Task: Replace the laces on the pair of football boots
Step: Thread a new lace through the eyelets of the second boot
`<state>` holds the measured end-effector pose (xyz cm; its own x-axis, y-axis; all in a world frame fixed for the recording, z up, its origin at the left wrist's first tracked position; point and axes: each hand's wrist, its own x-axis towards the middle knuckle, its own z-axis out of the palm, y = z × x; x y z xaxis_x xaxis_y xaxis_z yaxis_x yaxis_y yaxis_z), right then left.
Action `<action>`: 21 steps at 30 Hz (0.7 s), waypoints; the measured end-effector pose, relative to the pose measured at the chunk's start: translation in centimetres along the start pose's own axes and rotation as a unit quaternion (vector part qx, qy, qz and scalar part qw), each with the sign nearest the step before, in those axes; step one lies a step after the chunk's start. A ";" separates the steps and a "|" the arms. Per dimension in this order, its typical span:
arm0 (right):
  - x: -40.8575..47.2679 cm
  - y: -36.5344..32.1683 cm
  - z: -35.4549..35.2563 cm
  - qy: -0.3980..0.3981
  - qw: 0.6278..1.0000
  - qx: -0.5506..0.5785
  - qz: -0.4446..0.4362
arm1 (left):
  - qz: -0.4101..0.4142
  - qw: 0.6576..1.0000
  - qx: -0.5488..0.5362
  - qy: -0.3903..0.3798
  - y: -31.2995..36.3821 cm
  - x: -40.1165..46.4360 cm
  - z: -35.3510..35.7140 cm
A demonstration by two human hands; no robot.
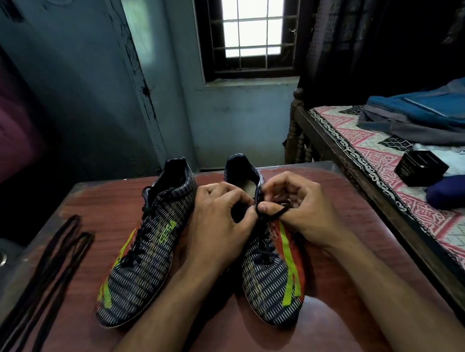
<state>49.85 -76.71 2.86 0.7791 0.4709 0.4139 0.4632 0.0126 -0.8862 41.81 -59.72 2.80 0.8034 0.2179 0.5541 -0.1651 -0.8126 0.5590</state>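
Two dark patterned football boots with green and red stripes stand on a reddish wooden table (337,302), toes toward me. The left boot (145,255) is laced in black and untouched. Both my hands work at the top of the right boot (272,279). My left hand (224,224) has its fingers curled at the black lace (274,213) near the top eyelets. My right hand (300,209) pinches a loop of that same lace between thumb and fingers. The lace's lower crossings still run through the boot.
Loose black laces (42,279) lie in long loops at the table's left edge. A bed (398,196) with a patterned sheet, a blue bag (432,111) and a small black box (420,167) stands close on the right. A barred window is ahead.
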 end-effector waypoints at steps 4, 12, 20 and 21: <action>-0.2 0.4 0.2 -0.022 0.997 -0.072 -0.018 | -0.019 1.000 -0.008 0.008 0.4 -0.1 -0.5; -0.4 0.3 0.4 -0.021 0.993 -0.118 -0.024 | -0.248 0.824 -0.504 0.071 0.6 1.5 -3.2; -0.5 0.5 0.3 -0.041 0.993 -0.105 -0.025 | 0.045 0.988 -0.150 -0.013 -0.8 1.2 -4.9; -0.5 0.4 0.3 -0.044 0.994 -0.098 -0.024 | 0.094 0.992 -0.074 -0.047 -1.3 1.3 -5.3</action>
<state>49.51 -76.64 2.27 0.7184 0.5492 0.4270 0.5791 -0.1321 -0.8045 40.03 -55.52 6.14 0.7992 0.0122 0.6010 -0.3938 -0.7447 0.5389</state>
